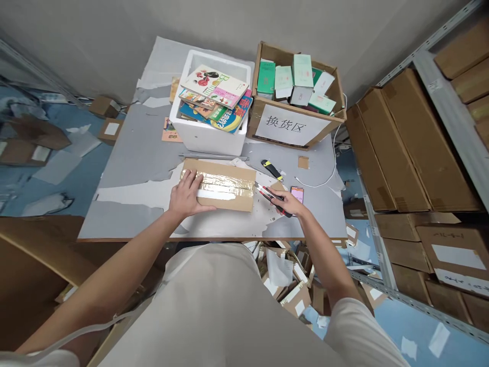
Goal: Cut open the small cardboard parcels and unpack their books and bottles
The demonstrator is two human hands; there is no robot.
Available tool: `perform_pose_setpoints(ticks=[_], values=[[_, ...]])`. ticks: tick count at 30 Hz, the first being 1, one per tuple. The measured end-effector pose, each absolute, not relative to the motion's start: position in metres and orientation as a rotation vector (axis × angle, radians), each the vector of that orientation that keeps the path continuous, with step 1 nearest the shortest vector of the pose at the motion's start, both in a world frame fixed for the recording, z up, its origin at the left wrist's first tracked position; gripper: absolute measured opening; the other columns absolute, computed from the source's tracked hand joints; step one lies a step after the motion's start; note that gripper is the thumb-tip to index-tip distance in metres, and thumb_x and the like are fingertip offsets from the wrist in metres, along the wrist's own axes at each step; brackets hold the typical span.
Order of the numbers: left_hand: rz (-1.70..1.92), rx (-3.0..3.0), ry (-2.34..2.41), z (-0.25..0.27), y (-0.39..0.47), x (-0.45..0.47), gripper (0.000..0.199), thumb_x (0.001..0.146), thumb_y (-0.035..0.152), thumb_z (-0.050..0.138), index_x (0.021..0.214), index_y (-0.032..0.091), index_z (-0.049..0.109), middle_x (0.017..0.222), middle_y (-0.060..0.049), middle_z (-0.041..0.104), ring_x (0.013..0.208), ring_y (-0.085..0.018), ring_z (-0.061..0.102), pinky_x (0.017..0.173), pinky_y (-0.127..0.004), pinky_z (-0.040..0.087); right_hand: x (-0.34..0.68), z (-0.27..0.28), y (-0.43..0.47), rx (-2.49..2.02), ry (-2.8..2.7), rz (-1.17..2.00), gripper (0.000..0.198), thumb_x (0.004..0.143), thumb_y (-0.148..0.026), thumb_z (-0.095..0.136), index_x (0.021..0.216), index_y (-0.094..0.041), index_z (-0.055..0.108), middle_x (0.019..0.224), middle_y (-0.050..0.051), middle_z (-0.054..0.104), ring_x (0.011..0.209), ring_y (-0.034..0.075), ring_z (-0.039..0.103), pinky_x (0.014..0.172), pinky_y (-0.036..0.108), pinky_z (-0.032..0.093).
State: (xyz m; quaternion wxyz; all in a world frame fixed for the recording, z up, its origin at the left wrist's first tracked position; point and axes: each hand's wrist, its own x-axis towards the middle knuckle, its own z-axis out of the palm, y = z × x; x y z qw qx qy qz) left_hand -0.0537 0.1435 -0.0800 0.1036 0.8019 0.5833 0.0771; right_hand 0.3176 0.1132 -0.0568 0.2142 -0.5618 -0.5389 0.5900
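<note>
A cardboard box (pixel 225 168) with clear tape along its top and a white label strip lies flat on the table. My left hand (pixel 186 193) rests on its left end, fingers spread over the top and thumb along the front edge. In my right hand (pixel 288 202) is a utility knife (pixel 266 192) with a black and red handle. Its blade points left, close to the box's right end; whether it touches the cardboard I cannot tell. A second, black and yellow utility knife (pixel 272 169) lies behind it. Beside my right hand is a phone (pixel 297 193) with a lit screen.
At the back of the table (pixel 126 153) stand a white foam box (pixel 210 140) of books and a carton (pixel 254 120) of green and white boxes. A white cable (pixel 324 182) trails at right. Shelves of cartons (pixel 405 142) rise on the right; opened boxes (pixel 298 300) litter the floor.
</note>
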Motion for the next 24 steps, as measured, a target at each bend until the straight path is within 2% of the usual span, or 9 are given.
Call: perform_pose_setpoints(ticks=[2, 7, 12, 24], values=[[0.189, 2.378, 1.700, -0.078, 0.145, -0.053, 0.118, 0.055, 0.084, 0.059, 0.148, 0.015, 0.031, 0.156, -0.019, 0.027, 0.144, -0.040, 0.018, 0.104, -0.050, 0.035, 0.324, -0.056, 0.118, -1.546, -1.554, 1.693, 0.058, 0.085, -0.028, 0.060, 0.141, -0.023, 0.047, 0.089, 0.002, 0.069, 0.045, 0.004, 0.050, 0.041, 0.017, 0.045], [0.143, 2.352, 1.759, -0.074, 0.147, -0.051, 0.117, 0.057, 0.084, 0.057, 0.148, 0.015, 0.029, 0.156, -0.019, 0.025, 0.145, -0.039, 0.017, 0.100, -0.051, 0.039, 0.322, -0.058, 0.116, -1.544, -1.525, 1.685, 0.063, 0.088, -0.030, 0.058, 0.147, -0.024, 0.038, 0.083, 0.001, 0.067, 0.044, 0.004, 0.051, 0.039, 0.017, 0.044], [0.103, 2.401, 1.658, -0.074, 0.150, -0.052, 0.117, 0.055, 0.082, 0.060, 0.147, 0.014, 0.033, 0.155, -0.019, 0.027, 0.144, -0.039, 0.018, 0.101, -0.049, 0.040, 0.319, -0.061, 0.103, -1.521, -1.462, 1.745, 0.063, 0.083, -0.032, 0.064, 0.142, -0.023, 0.046, 0.073, -0.002, 0.063, 0.043, 0.006, 0.052, 0.040, 0.018, 0.045], [0.127, 2.382, 1.711, -0.073, 0.151, -0.048, 0.118, 0.056, 0.081, 0.060, 0.147, 0.013, 0.032, 0.154, -0.020, 0.028, 0.143, -0.041, 0.018, 0.101, -0.052, 0.040, 0.307, -0.065, 0.070, -1.556, -1.228, 1.680, 0.068, 0.080, -0.030, 0.066, 0.143, -0.023, 0.043, 0.071, -0.004, 0.062, 0.039, 0.007, 0.053, 0.036, 0.019, 0.044]])
